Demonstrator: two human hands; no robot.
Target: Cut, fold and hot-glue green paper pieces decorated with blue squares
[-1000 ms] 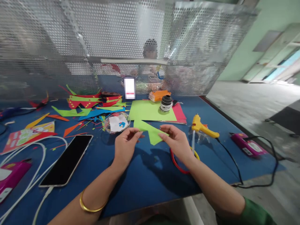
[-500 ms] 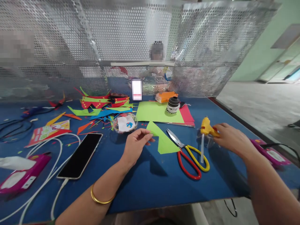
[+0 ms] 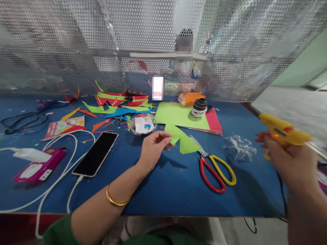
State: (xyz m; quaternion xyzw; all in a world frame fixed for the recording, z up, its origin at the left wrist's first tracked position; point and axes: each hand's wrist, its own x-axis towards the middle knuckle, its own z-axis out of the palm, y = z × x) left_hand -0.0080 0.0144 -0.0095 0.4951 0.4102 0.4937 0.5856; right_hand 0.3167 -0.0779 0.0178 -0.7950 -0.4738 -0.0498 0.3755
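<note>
My left hand point(image 3: 155, 149) pinches the left edge of a lime-green paper cutout point(image 3: 187, 142), which is held just above the blue table. At the right, my right hand point(image 3: 288, 163) is wrapped around a yellow hot glue gun point(image 3: 277, 127), raised off the table with its nozzle pointing left and a small orange light glowing. Scissors point(image 3: 204, 153) with one red and one yellow handle lie by the cutout's right end, blades partly apart. Crumpled clear plastic point(image 3: 240, 147) rests between the scissors and my right hand.
A round clear dish point(image 3: 154, 128) and green sheets point(image 3: 168, 114) with a black-and-white spool point(image 3: 199, 108) lie ahead. Paper scraps point(image 3: 109, 109), a phone point(image 3: 97, 153) on a white cable, and a magenta power strip point(image 3: 38, 170) fill the left. A perforated metal screen point(image 3: 148, 27) stands behind.
My right hand has lifted the glue gun from the table and swung it right and up, uncovering the clear plastic. My left hand still pinches the green paper. The view has shifted.
</note>
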